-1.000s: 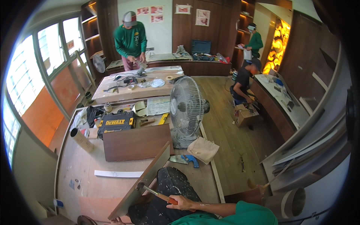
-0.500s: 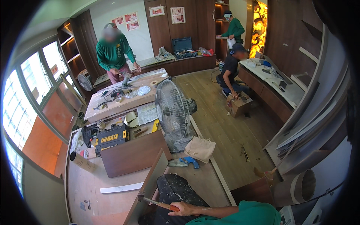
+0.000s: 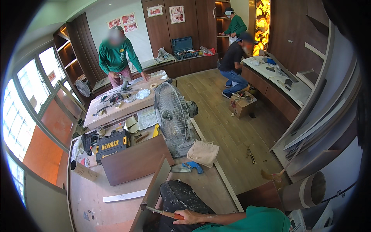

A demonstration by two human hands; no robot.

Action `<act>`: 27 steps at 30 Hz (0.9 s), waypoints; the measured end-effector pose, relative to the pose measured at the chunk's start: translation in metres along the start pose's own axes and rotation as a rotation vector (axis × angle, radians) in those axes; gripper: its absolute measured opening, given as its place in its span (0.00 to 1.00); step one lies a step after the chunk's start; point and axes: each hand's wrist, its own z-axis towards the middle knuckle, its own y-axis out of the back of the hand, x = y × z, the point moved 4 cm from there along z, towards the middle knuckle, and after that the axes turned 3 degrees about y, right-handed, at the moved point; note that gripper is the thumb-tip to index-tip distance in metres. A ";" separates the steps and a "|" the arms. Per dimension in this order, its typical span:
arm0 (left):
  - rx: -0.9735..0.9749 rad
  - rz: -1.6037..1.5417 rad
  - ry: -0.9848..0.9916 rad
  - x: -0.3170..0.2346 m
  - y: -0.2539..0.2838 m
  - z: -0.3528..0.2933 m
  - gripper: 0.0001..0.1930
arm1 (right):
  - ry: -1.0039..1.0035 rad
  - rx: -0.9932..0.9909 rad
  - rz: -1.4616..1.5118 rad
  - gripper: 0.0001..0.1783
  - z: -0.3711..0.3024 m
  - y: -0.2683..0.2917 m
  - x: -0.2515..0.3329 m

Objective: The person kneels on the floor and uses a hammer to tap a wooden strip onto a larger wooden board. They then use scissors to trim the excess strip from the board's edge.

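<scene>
My right hand (image 3: 189, 217) is closed around the orange grip of a hammer (image 3: 164, 212) at the lower middle. The hammer's dark head (image 3: 143, 206) is at the edge of a long board (image 3: 153, 191), which stands on edge and slants beside my paint-spattered knee (image 3: 183, 195). A small skin-toned patch (image 3: 159, 202) shows between board and knee; it may be part of my left hand, but its fingers are hidden. Left of the board, a white strip (image 3: 124, 196) lies on the worktable (image 3: 91, 197). Beyond the knee is a blue-handled saw (image 3: 192, 166).
A dusty floor fan (image 3: 174, 116), a cloth bag (image 3: 203, 153), a brown panel (image 3: 135, 160), a black tool case (image 3: 113, 144) and a cardboard tube (image 3: 83, 170) crowd the table. One person (image 3: 118, 58) stands at the far bench; another (image 3: 234, 63) crouches by a box (image 3: 243, 105).
The crouching person has risen slightly and turned toward the right counter. The person at the bench leans farther over it. My right hand and hammer have barely moved.
</scene>
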 end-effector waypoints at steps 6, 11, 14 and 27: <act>-0.082 0.205 -0.068 -0.008 0.001 0.003 0.34 | 0.027 -0.006 -0.009 0.30 0.002 -0.001 -0.009; -0.159 0.549 -0.254 -0.004 0.004 -0.002 0.38 | 0.010 -0.004 -0.015 0.30 0.002 -0.003 -0.003; -0.140 0.594 -0.252 -0.001 0.005 0.000 0.38 | 0.020 -0.018 -0.025 0.30 0.000 -0.002 -0.001; -0.115 0.849 -0.297 -0.017 0.018 0.020 0.37 | -0.018 0.008 -0.017 0.30 0.001 0.000 0.003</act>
